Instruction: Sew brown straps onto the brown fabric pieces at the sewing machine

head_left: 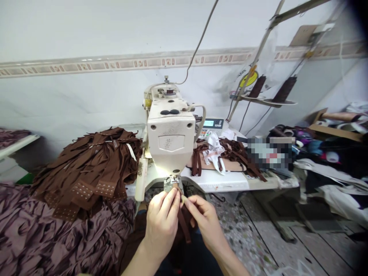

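At one sewing machine, my left grip is clamped on one brown strip at the needle plate; I can't tell whether my right grip pinches it too. Two thread cones stand right, one brown heap lies left.

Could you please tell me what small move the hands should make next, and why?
Probably ease the brown strip toward the presser foot, since the left hand and right hand meet at the strip, just on the near side of the foot.
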The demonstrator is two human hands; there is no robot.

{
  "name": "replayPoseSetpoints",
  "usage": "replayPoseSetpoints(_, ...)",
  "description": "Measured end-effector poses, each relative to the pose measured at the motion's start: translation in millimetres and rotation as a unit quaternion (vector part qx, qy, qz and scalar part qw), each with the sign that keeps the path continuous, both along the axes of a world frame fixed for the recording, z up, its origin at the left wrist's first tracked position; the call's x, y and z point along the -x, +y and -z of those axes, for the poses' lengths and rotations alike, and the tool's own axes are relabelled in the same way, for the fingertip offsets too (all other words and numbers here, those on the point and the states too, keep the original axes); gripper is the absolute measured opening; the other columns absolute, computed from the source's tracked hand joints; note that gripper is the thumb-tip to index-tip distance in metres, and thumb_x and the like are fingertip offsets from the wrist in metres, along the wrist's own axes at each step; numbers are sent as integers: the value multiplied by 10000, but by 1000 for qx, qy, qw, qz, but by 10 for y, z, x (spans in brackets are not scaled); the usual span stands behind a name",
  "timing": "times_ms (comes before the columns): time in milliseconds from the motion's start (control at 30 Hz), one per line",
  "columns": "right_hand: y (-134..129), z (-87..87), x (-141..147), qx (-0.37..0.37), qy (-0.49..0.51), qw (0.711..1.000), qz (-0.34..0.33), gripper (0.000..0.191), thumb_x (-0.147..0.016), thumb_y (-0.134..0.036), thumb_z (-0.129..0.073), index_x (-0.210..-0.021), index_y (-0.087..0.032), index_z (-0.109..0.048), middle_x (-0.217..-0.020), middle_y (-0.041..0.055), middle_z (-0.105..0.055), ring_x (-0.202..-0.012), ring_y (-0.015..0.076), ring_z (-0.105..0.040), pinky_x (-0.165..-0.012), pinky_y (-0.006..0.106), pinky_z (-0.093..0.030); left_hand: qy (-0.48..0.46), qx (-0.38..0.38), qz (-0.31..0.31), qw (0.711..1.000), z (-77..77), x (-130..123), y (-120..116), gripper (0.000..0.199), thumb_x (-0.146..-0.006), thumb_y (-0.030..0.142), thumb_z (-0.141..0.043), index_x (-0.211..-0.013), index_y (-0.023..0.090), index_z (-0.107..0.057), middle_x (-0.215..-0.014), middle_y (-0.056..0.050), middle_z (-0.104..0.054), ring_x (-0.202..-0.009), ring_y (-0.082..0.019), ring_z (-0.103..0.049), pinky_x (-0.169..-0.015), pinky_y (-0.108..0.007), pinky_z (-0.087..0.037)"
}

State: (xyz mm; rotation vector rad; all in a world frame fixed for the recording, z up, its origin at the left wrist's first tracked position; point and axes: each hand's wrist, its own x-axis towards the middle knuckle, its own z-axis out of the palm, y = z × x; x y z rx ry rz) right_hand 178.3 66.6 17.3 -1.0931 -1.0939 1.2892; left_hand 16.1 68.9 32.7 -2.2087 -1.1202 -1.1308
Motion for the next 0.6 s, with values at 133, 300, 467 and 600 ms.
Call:
replayPoseSetpoints(133,38,-36,13,-9,-1,1000,7,539,-896,-691,-763,-780,-169,-696,-632,-26,-552,-498,101,-475,-452,211,-386,7,-7,-27,1000,-8,-49,-5,390,-1013,19,-503,-1336,90,-710,-1282,-154,-793,-1177,-288,-668,-994,-449,-567)
replayPoseSetpoints(300,40,-41,16,-10,-8,1000,14,547,-880,-703,-772,-767,-170,-718,-627,-20,-566,-486,106,-488,-445,219,-391,14,-16,-45,999,9,-97,-13,431,-1000,14,-494,-1369,96,-699,-1277,-149,-795,-1185,-284,-669,-989,-433,-564)
replayPoseSetpoints(467,18,112,-3,24,39,999,14,565,-861,-687,-802,-685,-172,-651,-609,-40,-484,-496,92,-412,-432,207,-337,-10,11,-40,999,13,-69,-54,424,-1008,12,-503,-1388,73,-682,-1329,-163,-769,-1205,-301,-643,-1021,-463,-551)
replayPoseSetpoints(600,18,261,-84,29,6,998,64,531,-869,-674,-802,-751,-170,-683,-665,-27,-512,-536,103,-411,-458,220,-330,-76,100,25,992,-5,70,-117,486,-1014,21,-521,-1459,168,-648,-1420,-152,-702,-1313,-278,-622,-1084,-449,-569)
